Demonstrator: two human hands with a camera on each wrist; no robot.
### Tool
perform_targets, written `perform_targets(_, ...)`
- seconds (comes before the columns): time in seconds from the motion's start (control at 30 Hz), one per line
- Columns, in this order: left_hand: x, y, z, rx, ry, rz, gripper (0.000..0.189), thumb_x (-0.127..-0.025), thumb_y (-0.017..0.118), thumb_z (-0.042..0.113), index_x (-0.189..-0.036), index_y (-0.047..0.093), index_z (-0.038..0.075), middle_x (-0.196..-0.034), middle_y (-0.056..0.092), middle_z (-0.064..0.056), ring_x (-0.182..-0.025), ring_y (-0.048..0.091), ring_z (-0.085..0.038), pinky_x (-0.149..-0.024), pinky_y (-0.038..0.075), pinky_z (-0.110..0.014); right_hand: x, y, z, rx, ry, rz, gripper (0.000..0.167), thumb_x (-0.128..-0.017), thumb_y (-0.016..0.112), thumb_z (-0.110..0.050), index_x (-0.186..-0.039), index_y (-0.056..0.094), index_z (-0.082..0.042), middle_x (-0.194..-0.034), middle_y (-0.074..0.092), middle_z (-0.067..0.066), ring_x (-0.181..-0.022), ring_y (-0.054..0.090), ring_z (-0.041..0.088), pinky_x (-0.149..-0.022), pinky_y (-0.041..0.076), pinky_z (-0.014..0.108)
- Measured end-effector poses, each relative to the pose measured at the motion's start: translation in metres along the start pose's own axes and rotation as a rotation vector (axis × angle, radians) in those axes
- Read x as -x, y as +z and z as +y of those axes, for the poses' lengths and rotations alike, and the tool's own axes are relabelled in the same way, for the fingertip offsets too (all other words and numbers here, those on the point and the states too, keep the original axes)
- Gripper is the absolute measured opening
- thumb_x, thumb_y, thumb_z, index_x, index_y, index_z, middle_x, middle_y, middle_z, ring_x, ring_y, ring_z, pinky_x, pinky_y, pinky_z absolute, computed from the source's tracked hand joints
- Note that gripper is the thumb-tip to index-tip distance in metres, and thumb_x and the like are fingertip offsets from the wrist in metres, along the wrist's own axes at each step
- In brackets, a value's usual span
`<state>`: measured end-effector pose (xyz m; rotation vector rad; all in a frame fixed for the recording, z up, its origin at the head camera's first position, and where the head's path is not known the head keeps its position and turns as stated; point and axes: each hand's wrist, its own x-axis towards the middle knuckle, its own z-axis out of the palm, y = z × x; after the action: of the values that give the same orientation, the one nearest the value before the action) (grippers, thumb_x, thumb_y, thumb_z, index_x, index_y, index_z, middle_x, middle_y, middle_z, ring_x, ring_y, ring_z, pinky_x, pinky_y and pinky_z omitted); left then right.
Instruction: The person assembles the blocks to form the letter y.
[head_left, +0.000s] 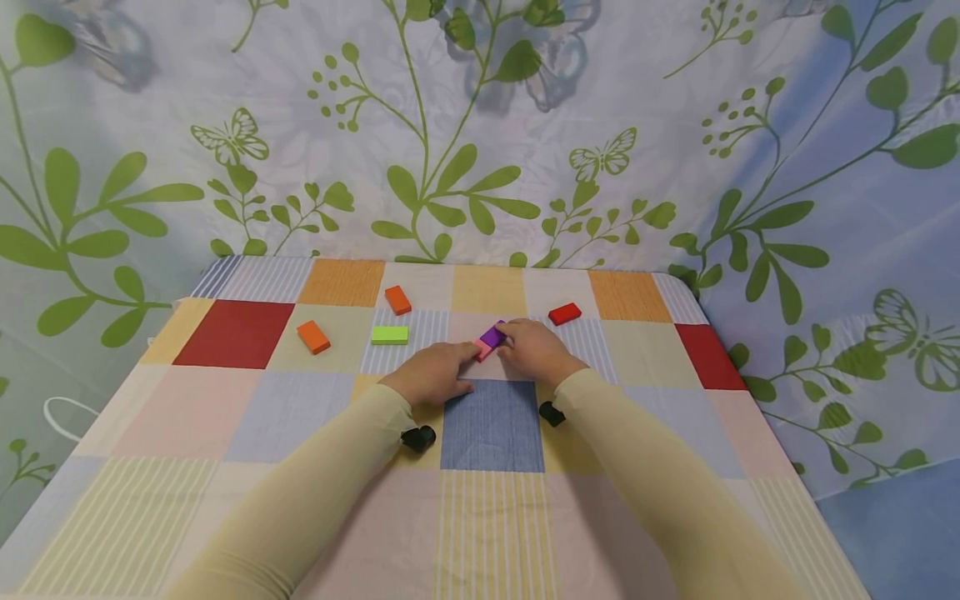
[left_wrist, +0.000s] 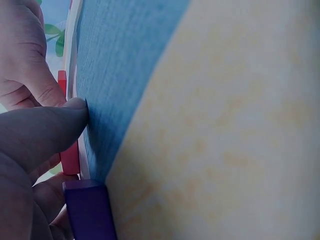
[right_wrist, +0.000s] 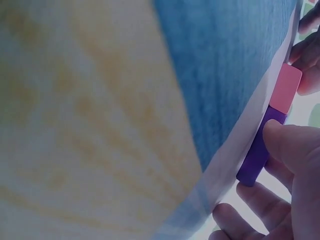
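Out on the patchwork cloth, pink block and purple block are lying end to end, long axis slanting away rightward; nearer the purple, your right hand is pinching it; from the pair's left, your left hand is touching pink, fingers extended, thumb apart

The pair of blocks lies end to end on the tablecloth, between the left hand and right hand. Left of the pair, roughly level, lie an inner block and an outer block; left and behind, a rear block. Right and slightly behind lies a lone block. Behind the pair hangs a curtain.
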<state>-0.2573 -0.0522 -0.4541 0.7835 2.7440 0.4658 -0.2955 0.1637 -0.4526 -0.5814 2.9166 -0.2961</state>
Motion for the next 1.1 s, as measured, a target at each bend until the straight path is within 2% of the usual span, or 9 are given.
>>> perform_targets(0.33, -0.001, -0.001, 0.001, 0.002, -0.015, -0.013, 0.073, -0.099, 0.074, 0.034, -0.161, 0.042, 0.014, -0.158, 0.054, -0.011, -0.144, 0.054, -0.032, -0.123, 0.041, -0.048, 0.001, -0.001, 0.001, -0.008, -0.004, 0.001, 0.051, -0.105, 0.062, -0.022, -0.154, 0.054, -0.009, -0.155, 0.057, 0.015, -0.144, 0.054, 0.036, -0.122, 0.041, 0.05)
perform_targets(0.67, -0.002, 0.002, -0.002, -0.022, -0.003, -0.004, 0.072, -0.098, 0.074, 0.036, -0.16, 0.044, 0.015, -0.157, 0.055, -0.01, -0.141, 0.057, -0.031, -0.122, 0.043, -0.047, 0.003, -0.002, 0.001, -0.008, -0.012, 0.002, 0.049, -0.106, 0.06, -0.022, -0.153, 0.055, -0.009, -0.16, 0.051, 0.018, -0.147, 0.05, 0.039, -0.124, 0.038, 0.053)
perform_targets(0.9, -0.002, 0.0, -0.001, -0.037, -0.01, -0.016, 0.073, -0.099, 0.074, 0.038, -0.161, 0.042, 0.016, -0.158, 0.054, -0.009, -0.141, 0.057, -0.03, -0.122, 0.042, -0.047, 0.004, -0.001, 0.01, -0.064, 0.034, 0.036, 0.051, -0.106, 0.058, -0.025, -0.155, 0.053, -0.008, -0.16, 0.051, 0.017, -0.15, 0.047, 0.038, -0.126, 0.035, 0.052)
perform_targets(1.1, -0.002, 0.001, -0.001, -0.007, -0.026, -0.029, 0.073, -0.099, 0.074, 0.038, -0.162, 0.042, 0.018, -0.16, 0.053, -0.008, -0.144, 0.054, -0.03, -0.124, 0.04, -0.048, 0.01, -0.011, 0.026, -0.072, 0.067, 0.082, 0.048, -0.108, 0.057, -0.027, -0.15, 0.057, -0.005, -0.156, 0.054, 0.018, -0.151, 0.045, 0.037, -0.126, 0.034, 0.053)
